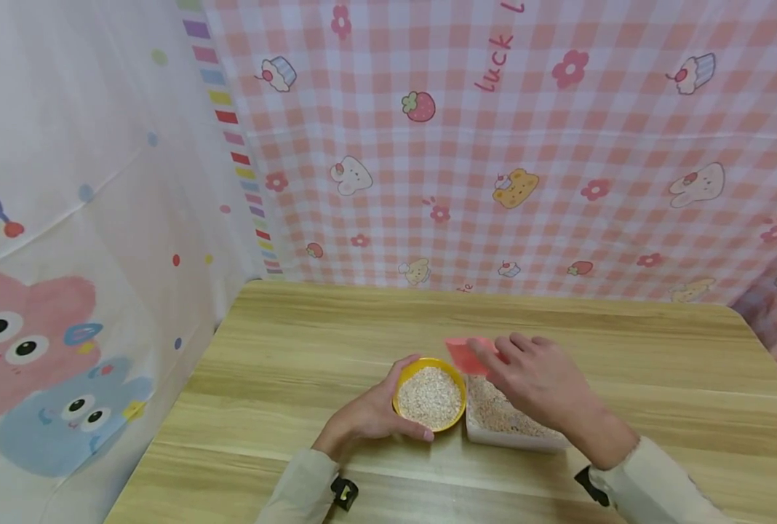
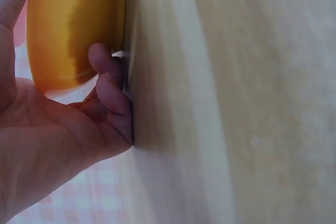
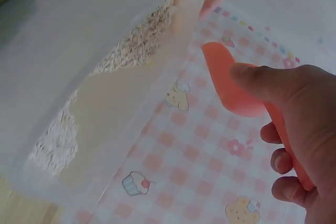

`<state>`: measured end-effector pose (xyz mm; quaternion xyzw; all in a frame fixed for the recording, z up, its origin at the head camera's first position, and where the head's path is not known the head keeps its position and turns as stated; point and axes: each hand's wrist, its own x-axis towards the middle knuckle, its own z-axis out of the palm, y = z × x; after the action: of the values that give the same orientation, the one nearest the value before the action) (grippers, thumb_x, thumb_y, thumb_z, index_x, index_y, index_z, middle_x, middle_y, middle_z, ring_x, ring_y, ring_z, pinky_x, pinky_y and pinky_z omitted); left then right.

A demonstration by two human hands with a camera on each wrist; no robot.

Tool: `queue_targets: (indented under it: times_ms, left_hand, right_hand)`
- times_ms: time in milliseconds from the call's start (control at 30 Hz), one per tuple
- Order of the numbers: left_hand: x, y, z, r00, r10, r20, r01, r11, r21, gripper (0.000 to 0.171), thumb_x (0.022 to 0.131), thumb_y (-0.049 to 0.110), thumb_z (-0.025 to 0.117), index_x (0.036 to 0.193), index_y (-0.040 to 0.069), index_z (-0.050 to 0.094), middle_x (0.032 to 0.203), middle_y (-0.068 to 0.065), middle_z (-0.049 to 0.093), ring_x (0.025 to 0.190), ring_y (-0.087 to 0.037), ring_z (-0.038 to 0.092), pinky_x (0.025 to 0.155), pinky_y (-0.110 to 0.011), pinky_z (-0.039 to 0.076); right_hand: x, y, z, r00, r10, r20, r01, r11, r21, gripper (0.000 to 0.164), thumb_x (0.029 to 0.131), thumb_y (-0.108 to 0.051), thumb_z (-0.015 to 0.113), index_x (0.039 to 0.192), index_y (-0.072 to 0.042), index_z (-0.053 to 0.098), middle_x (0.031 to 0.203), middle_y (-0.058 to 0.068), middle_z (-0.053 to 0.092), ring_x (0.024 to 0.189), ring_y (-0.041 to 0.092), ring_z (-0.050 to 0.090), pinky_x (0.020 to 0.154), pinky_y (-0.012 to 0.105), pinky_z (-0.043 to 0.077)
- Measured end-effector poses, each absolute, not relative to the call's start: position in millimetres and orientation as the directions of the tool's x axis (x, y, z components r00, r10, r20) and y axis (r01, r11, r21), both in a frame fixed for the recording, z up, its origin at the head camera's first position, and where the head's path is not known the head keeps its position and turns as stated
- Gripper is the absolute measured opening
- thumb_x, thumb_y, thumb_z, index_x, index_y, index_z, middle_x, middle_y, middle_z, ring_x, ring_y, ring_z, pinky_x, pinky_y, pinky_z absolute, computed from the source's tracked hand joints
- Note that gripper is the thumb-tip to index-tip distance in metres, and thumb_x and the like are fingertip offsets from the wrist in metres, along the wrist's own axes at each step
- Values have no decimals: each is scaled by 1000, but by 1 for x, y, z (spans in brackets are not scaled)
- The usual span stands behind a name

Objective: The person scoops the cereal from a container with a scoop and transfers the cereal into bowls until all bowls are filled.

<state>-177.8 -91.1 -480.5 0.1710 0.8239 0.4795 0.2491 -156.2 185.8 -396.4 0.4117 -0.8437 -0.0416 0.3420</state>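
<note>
A yellow bowl (image 1: 398,405) full of pale oat-like flakes (image 1: 430,397) stands on the table. My left hand (image 1: 377,409) holds it from the left, thumb along the near side and a finger at the far rim; in the left wrist view, fingertips (image 2: 107,85) curl by the bowl's base. My right hand (image 1: 538,375) grips the handle of a coral plastic scoop (image 3: 228,85), thumb pressed on its blade. The scoop is up over the far side of a whitish plastic box (image 1: 516,439) of similar flakes (image 1: 493,409), which my right hand partly covers in the head view.
The box stands right beside the bowl on the wood-grain table (image 1: 284,407). A pink checked cloth (image 1: 467,153) hangs behind the table's far edge, and a white cartoon-print cloth (image 1: 100,218) hangs at the left.
</note>
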Motion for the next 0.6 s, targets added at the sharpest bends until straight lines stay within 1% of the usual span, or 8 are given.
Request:
queue_targets:
  times_ms: [67, 100, 133, 200, 300, 367, 433, 600]
  left_hand:
    - [-178, -91, -480, -817, 521, -246, 46, 483, 874, 119, 67, 35, 93, 157, 33, 14, 151, -14, 40, 133, -32, 42, 110, -60, 31]
    - [-177, -91, -480, -817, 521, -246, 46, 485, 873, 119, 67, 35, 93, 157, 32, 14, 152, -14, 40, 134, -33, 42, 110, -59, 31]
    - [-177, -91, -480, -818, 520, -246, 49, 488, 871, 119, 67, 35, 93, 157, 32, 14, 152, -14, 39, 134, -33, 42, 110, -59, 31]
    - [-177, -91, -479, -818, 520, -245, 51, 491, 870, 119, 67, 35, 93, 157, 32, 15, 153, -14, 38, 135, -33, 41, 111, -60, 30]
    - [-177, -91, -477, -820, 517, -246, 55, 499, 865, 119, 67, 35, 93, 157, 31, 15, 154, -13, 37, 136, -33, 40, 111, -59, 30]
    - [-176, -91, -477, -821, 518, -239, 64, 500, 864, 119, 68, 35, 92, 157, 30, 15, 155, -12, 36, 138, -32, 39, 112, -59, 29]
    - [-177, -91, -478, -821, 524, -227, 78, 496, 865, 120, 68, 35, 92, 158, 28, 14, 156, -11, 35, 139, -31, 38, 113, -58, 28]
    - [-178, -90, -479, -818, 543, -187, 114, 473, 874, 121, 68, 32, 93, 158, 23, 14, 157, -10, 32, 141, -28, 35, 115, -56, 25]
  right_hand:
    - [-154, 190, -395, -446, -706, 551, -665, 673, 324, 29, 101, -23, 43, 115, -6, 61, 67, 2, 47, 55, 18, 47, 44, 27, 39]
    - [-153, 193, -394, -457, -699, 551, -663, 680, 313, 27, 96, -24, 53, 115, -7, 61, 67, 2, 47, 54, 17, 47, 44, 27, 38]
    - [-152, 197, -393, -466, -693, 550, -662, 685, 303, 30, 90, -24, 61, 116, -7, 61, 66, 1, 46, 54, 17, 46, 44, 26, 37]
    - [-149, 203, -392, -484, -682, 549, -661, 696, 281, 39, 83, -28, 67, 116, -9, 61, 67, 1, 45, 53, 16, 45, 43, 25, 35]
    - [-145, 213, -390, -501, -661, 558, -647, 715, 265, 36, 99, -38, 51, 118, -10, 63, 67, 0, 45, 51, 15, 43, 42, 24, 32]
    - [-142, 218, -388, -510, -647, 567, -639, 726, 254, 50, 106, -46, 31, 118, -11, 64, 67, 0, 45, 50, 15, 43, 42, 24, 31]
    - [-139, 224, -387, -519, -633, 575, -631, 737, 242, 64, 106, -51, 17, 118, -11, 66, 67, -1, 46, 50, 15, 43, 42, 24, 31]
    - [-134, 237, -387, -546, -614, 569, -620, 754, 219, 70, 104, -56, 15, 118, -12, 67, 68, -3, 46, 49, 12, 41, 42, 21, 26]
